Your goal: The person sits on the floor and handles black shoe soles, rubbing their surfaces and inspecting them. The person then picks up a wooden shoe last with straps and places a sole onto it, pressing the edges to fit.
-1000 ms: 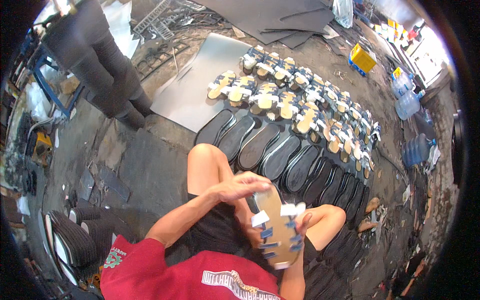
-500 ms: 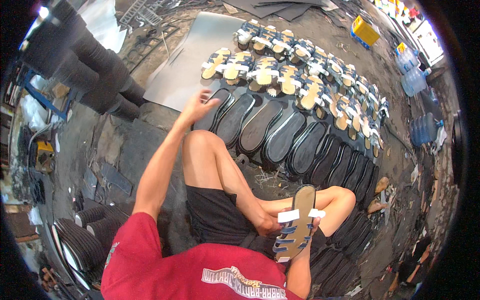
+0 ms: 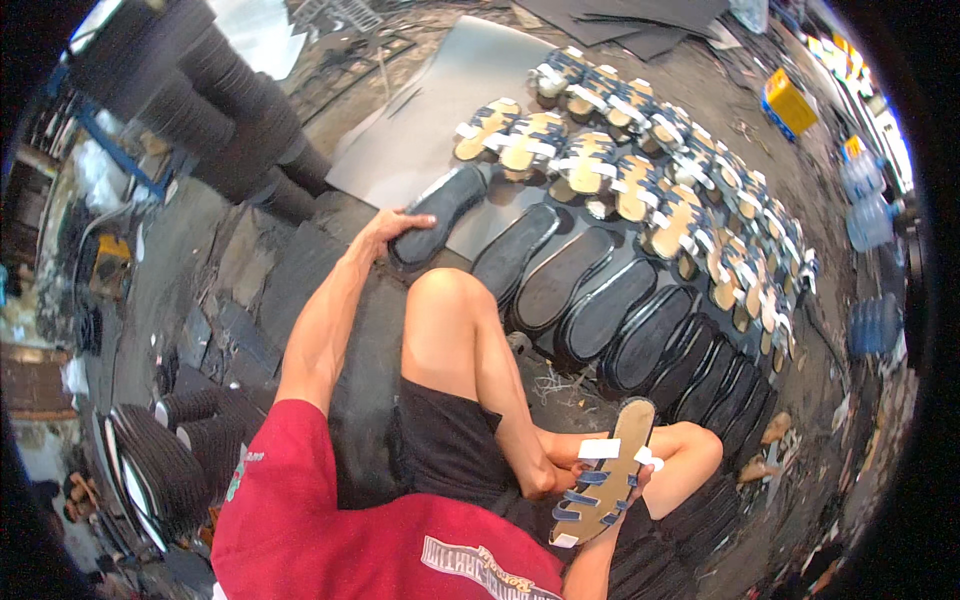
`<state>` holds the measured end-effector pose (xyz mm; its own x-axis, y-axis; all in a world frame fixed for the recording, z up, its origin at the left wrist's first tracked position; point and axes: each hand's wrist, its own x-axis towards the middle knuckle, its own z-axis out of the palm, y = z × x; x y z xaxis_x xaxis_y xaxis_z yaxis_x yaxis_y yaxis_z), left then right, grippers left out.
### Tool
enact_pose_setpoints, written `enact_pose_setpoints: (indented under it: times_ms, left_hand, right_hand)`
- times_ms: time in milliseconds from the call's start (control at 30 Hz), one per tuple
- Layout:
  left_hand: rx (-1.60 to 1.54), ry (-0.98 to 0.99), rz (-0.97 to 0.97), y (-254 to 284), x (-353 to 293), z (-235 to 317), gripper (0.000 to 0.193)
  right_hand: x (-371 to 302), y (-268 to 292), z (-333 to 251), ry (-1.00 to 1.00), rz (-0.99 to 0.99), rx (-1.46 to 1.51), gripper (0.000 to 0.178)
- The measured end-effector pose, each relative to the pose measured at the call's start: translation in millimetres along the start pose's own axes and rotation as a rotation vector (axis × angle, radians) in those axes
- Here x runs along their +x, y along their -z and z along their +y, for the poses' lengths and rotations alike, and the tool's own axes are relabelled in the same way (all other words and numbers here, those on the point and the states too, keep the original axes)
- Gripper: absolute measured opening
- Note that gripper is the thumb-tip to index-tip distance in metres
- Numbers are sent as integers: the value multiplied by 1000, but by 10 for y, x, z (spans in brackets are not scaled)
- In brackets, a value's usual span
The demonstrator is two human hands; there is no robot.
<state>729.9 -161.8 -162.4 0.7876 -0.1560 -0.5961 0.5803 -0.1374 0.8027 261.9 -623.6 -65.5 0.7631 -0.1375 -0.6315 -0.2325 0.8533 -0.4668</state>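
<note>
My left hand [image 3: 396,228] grips the heel end of a black shoe sole [image 3: 436,222], thumb on its top face and fingers out of sight underneath. This sole lies tilted at the left end of a row of black soles [image 3: 515,258]. In my right hand [image 3: 643,482], low over my lap, is a sandal upper [image 3: 622,468] with a tan insole, dark blue straps and white tabs. Its insole side faces up, and most of my right hand is hidden behind it. Beyond the soles stand rows of similar tan-and-blue sandals [image 3: 587,165].
A grey sheet [image 3: 400,150] lies on the dirty floor at the far left, beside tall stacks of dark soles [image 3: 215,110]. More stacked soles [image 3: 150,465] sit near my left side. Blue water bottles [image 3: 873,222] and a yellow box [image 3: 790,103] stand to the right.
My left hand has come down onto the leftmost black sole and closed on it, and that sole has shifted away from its neighbour. My right hand keeps the sandal upper over my lap.
</note>
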Motion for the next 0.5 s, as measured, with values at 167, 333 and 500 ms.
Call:
enact_pose_setpoints:
  times_ms: [167, 333, 500]
  left_hand:
    - [-417, 7, 67, 535, -155, 96, 37]
    - [-392, -10, 16, 310, -76, -110, 45]
    - [94, -158, 226, 83, 172, -427, 64]
  right_hand:
    - [38, -40, 45, -26, 3, -8, 66]
    - [34, -23, 31, -19, 11, -28, 68]
    - [20, -17, 11, -18, 9, -53, 69]
